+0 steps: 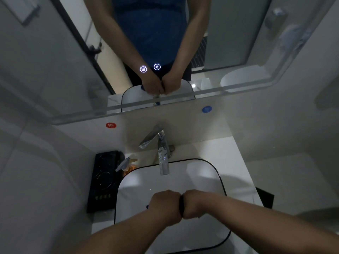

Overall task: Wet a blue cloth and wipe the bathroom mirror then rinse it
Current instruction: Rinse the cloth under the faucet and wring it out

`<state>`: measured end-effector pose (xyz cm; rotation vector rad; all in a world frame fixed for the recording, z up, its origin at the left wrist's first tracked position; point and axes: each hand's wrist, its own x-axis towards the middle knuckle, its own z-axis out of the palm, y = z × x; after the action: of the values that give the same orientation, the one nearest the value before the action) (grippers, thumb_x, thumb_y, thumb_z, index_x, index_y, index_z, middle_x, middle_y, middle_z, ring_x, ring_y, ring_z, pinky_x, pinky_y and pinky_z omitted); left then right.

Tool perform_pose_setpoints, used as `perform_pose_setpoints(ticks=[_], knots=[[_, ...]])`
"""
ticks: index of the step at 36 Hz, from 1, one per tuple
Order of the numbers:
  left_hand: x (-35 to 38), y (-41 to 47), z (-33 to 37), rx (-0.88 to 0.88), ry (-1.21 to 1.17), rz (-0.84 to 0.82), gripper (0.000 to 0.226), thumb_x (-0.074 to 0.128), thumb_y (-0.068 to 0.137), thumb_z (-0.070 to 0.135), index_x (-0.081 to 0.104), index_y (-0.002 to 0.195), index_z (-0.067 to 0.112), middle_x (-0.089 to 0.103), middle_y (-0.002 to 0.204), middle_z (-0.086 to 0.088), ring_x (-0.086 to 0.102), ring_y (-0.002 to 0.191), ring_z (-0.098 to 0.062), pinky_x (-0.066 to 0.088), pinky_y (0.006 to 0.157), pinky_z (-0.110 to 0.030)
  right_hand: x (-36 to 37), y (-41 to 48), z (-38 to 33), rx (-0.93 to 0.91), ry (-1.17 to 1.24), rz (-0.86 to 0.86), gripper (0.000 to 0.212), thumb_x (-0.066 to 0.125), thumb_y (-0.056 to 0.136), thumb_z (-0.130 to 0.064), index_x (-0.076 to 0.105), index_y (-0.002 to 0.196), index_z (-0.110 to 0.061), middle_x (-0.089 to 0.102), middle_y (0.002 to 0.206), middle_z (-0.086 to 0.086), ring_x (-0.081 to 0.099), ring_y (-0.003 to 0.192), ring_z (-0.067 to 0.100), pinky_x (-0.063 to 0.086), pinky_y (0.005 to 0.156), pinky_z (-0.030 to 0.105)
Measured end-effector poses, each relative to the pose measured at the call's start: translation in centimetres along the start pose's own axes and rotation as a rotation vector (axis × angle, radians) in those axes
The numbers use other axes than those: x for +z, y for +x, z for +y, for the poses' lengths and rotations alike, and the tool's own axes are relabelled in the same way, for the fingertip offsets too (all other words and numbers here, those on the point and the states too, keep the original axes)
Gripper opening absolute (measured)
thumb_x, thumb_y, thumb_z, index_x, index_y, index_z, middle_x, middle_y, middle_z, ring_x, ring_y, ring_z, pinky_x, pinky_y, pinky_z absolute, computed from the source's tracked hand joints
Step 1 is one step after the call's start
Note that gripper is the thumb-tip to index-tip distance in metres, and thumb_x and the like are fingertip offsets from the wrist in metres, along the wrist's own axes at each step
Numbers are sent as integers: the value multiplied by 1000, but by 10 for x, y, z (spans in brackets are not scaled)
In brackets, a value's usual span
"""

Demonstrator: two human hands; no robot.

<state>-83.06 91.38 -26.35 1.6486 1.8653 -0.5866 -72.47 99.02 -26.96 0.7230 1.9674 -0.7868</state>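
Blue cloth (181, 207) held over the basin, seen from the head camera. The cloth is almost wholly hidden inside two fists. What shows is a narrow dark band squeezed between the knuckles and a small blue tip poking out beyond the outer side of the left hand (165, 206). Its fold and how wet it is cannot be made out.

The left hand and the right hand (194, 204) are both curled tight around the cloth. They sit knuckle to knuckle, touching each other, with both forearms reaching in from the lower edge of the view. The fists hang above the middle of the white sink (146, 182), a rounded-square bowl with a thin black rim.

A chrome faucet (162, 154) stands at the far rim of the sink. Its spout points toward the hands and its lever is tilted up to the left.

On the pale countertop (238, 162), just left of the sink, stands an amber soap bottle (128, 166) with a grey pump. Beside that lies a black rectangular tray (102, 180).

On the wall below the mirror (55, 61) are a red round sticker (111, 125) to the left and a blue round sticker (207, 109) to the right.

The mirror carries two lit touch icons (143, 69) near its lower edge. It reflects the same clenched hands, a blue edge of cloth at one fist, and a blue shirt.
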Motion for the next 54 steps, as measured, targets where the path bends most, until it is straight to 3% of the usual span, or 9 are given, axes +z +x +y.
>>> perform_pose_setpoints(ticks=[2,5,8,12,16,23,30,42,54], knots=[[2,0,-2,-10,-124,-109,20,63,90,26,73,105,18,73,93,-3,74,88,-28,58,74,-36,13,-5,3,-10,2,138,68,67,97,-26,45,160,-13,62,142,11,64,129,33,53,110,42],[-2,-2,-11,-55,-462,-232,24,72,86,32,73,107,19,72,102,-2,70,96,-22,57,84,-35,34,-21,11,-185,-10,589,111,76,87,-27,5,172,-20,39,160,13,51,138,35,45,115,45],[-16,-7,-18,-69,-733,-369,18,80,78,29,75,94,25,75,109,-6,70,110,-27,57,98,-39,61,-24,12,-344,-202,879,108,83,74,-33,29,165,-15,51,155,11,51,145,34,43,122,45],[-32,-10,-20,-53,-829,-602,31,83,74,32,76,102,20,76,112,-10,70,108,-32,57,105,-45,65,-17,18,-480,-154,1048,71,87,68,-39,66,131,-15,66,113,3,66,106,24,59,95,36],[-40,-8,-17,-53,-676,-580,32,80,75,39,74,103,24,74,119,-10,70,109,-32,57,105,-49,45,-15,19,-427,-154,890,58,92,60,-29,66,111,-17,65,92,2,65,73,22,53,59,30],[-17,1,0,-78,-316,-295,37,69,95,39,70,124,16,68,119,-11,67,110,-31,48,82,-33,15,-19,2,-162,-227,508,33,71,93,-12,61,124,-6,68,119,17,70,104,41,53,84,45],[-9,2,1,-103,-123,-66,30,62,91,30,68,119,22,74,114,-3,75,104,-27,59,85,-36,-6,-22,-5,-121,-278,389,13,68,88,-31,61,95,-22,60,88,4,69,84,32,50,71,36],[-24,-2,-21,321,152,475,28,70,86,44,61,103,24,70,89,-1,71,73,-29,44,58,-34,13,-16,4,30,969,221,11,69,43,-17,59,46,-13,51,46,4,44,39,22,34,45,24],[-44,-7,-17,527,238,596,13,74,81,31,66,86,22,65,78,1,66,62,-23,52,49,-31,29,-49,-4,13,1696,24,26,61,47,-5,42,57,-20,39,59,4,25,44,17,15,48,24]])
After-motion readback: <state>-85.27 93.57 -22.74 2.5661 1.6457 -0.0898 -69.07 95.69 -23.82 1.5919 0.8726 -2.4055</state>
